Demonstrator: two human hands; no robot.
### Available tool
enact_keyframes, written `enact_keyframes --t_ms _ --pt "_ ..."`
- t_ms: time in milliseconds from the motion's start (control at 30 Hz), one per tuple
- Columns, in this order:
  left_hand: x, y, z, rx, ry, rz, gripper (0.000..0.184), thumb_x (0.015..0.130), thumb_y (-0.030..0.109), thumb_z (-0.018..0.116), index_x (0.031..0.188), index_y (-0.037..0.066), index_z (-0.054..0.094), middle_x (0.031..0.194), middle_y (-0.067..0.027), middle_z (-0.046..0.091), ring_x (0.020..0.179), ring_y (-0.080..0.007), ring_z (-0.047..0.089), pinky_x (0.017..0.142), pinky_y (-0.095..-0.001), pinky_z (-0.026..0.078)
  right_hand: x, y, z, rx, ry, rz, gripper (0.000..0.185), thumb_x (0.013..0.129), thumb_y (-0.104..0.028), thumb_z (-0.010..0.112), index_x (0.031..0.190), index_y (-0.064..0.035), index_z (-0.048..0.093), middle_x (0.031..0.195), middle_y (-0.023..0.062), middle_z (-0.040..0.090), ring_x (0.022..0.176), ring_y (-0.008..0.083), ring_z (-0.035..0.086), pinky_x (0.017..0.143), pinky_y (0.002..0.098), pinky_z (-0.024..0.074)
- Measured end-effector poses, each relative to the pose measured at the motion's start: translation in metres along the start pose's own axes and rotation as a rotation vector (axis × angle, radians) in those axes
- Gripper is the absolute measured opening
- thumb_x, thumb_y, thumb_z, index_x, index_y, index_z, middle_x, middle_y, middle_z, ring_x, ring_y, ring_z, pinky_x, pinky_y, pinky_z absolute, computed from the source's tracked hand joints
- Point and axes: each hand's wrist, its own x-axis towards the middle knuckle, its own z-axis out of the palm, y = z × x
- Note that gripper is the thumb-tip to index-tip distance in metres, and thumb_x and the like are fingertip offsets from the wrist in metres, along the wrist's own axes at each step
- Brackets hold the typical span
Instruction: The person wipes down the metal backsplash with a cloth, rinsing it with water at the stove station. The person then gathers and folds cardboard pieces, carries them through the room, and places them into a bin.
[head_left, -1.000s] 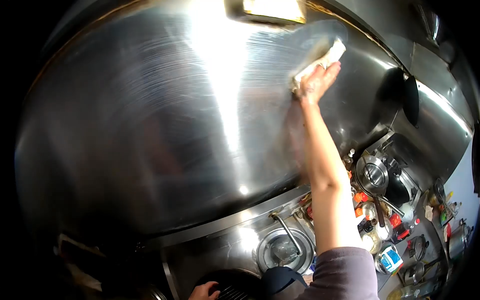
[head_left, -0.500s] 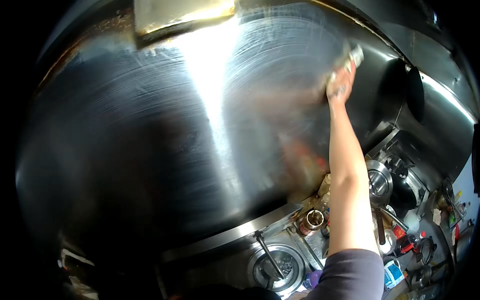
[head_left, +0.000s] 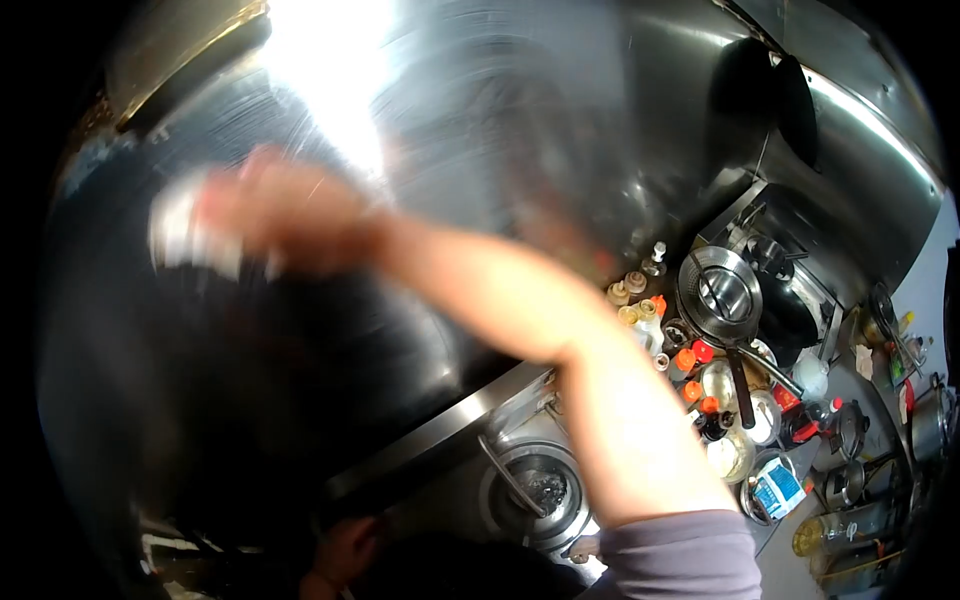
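Stretched far to the left, my right hand (head_left: 300,215) is blurred by motion. Its fingers are closed on a whitish cloth (head_left: 180,225), which lies against the dark, shiny metal wall (head_left: 480,130). Curved streaks mark the wall's surface. Low in the view, in shadow, is my left hand (head_left: 350,548); its fingers are too dark to make out. Nearest to it is the round metal burner basin (head_left: 540,490), with a bent metal tap pipe (head_left: 510,475) over it.
Right of my forearm stand several sauce bottles (head_left: 685,362), a metal strainer (head_left: 720,290) with a long handle, and a blue and white packet (head_left: 780,488). A metal ledge (head_left: 450,425) runs along the wall's foot. A yellowish box edge (head_left: 185,60) juts out at upper left.
My right hand has swept from the upper right of the wall to the left with the cloth. The view has shifted, and my left hand now shows at the bottom.
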Motion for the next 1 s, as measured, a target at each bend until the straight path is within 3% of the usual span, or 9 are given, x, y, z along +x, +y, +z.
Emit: enact_keyframes --t_ms 33,100,267,367,500,600,767,867,1000 --pt "-0.021 -0.017 0.001 0.108 0.061 0.014 0.031 0.083 0.016 0.063 0.112 0.006 0.059 0.104 -0.0124 0.063 0.096 -0.0230 0.061 0.084 -0.0344 0.048 -0.032 0.059 0.023 -0.301 0.444 0.010 0.037 0.081 -0.016 0.054 0.117 -0.0077 0.054 0.115 0.0093 0.057 0.099 0.0242 0.059 0.090 0.0399 0.0442" --pt "-0.077 -0.072 0.003 -0.155 0.025 -0.359 0.031 0.082 0.015 0.062 0.111 0.006 0.060 0.103 -0.0138 0.063 0.096 -0.0248 0.061 0.084 -0.0339 0.048 -0.104 0.137 -0.070 0.229 0.228 0.805 0.029 0.092 -0.019 0.046 0.118 -0.0104 0.054 0.108 0.0086 0.060 0.097 0.0172 0.057 0.085 0.0334 0.0470" --pt "-0.150 0.002 -0.053 0.049 0.227 -0.581 0.032 0.088 0.022 0.058 0.114 0.004 0.059 0.103 -0.0167 0.065 0.091 -0.0267 0.063 0.078 -0.0355 0.049 -0.281 0.218 -0.029 0.189 1.236 0.784 0.033 0.092 -0.013 0.039 0.125 -0.0056 0.043 0.116 0.0097 0.052 0.106 0.0188 0.051 0.093 0.0316 0.0421" --pt "-0.135 -0.026 -0.036 -0.044 0.290 -0.478 0.028 0.083 0.017 0.061 0.107 0.003 0.062 0.103 -0.0161 0.063 0.097 -0.0284 0.061 0.085 -0.0363 0.048 -0.202 0.079 0.041 -0.148 0.929 1.026 0.042 0.095 -0.030 0.038 0.131 -0.0086 0.039 0.122 0.0103 0.046 0.114 0.0196 0.045 0.100 0.0335 0.0351" --pt "-0.021 0.013 -0.008 0.008 0.291 -0.250 0.028 0.081 0.014 0.063 0.107 0.003 0.061 0.092 -0.0170 0.065 0.084 -0.0329 0.063 0.076 -0.0367 0.050 -0.115 -0.103 0.182 -0.293 0.326 0.360 0.053 0.088 -0.022 0.043 0.139 -0.0093 0.033 0.143 0.0104 0.034 0.130 0.0171 0.034 0.106 0.0345 0.0282" --pt "0.002 0.054 0.001 0.033 0.146 -0.108 0.027 0.082 0.013 0.062 0.107 0.002 0.062 0.094 -0.0176 0.065 0.086 -0.0330 0.063 0.077 -0.0363 0.051 -0.092 -0.079 0.120 0.157 0.037 0.107 0.053 0.088 -0.021 0.046 0.139 -0.0164 0.033 0.142 0.0038 0.035 0.130 0.0218 0.034 0.106 0.0373 0.0280" --pt "-0.125 0.001 -0.016 -0.100 0.419 -0.311 0.022 0.084 0.010 0.057 0.103 0.001 0.062 0.096 -0.0171 0.064 0.087 -0.0291 0.064 0.077 -0.0342 0.050 -0.262 0.048 0.030 -0.523 0.116 0.698 0.030 0.087 -0.028 0.052 0.111 -0.0107 0.053 0.101 0.0095 0.057 0.097 0.0248 0.054 0.091 0.0419 0.0393" --pt "-0.207 -0.018 -0.038 0.302 0.393 -0.507 0.029 0.088 0.017 0.058 0.114 0.005 0.060 0.098 -0.0161 0.065 0.085 -0.0210 0.063 0.074 -0.0328 0.049 -0.334 0.099 0.043 -0.248 1.091 1.129 0.031 0.093 -0.026 0.040 0.117 -0.0080 0.048 0.112 0.0084 0.051 0.105 0.0206 0.047 0.094 0.0361 0.0363" --pt "-0.174 -0.023 -0.038 0.175 0.415 -0.568 0.026 0.086 0.010 0.056 0.111 0.003 0.060 0.096 -0.0153 0.064 0.084 -0.0234 0.062 0.075 -0.0326 0.049 -0.242 -0.043 0.153 -0.387 0.721 1.238 0.045 0.090 -0.030 0.044 0.130 -0.0100 0.038 0.130 0.0081 0.038 0.122 0.0236 0.035 0.102 0.0428 0.0257"
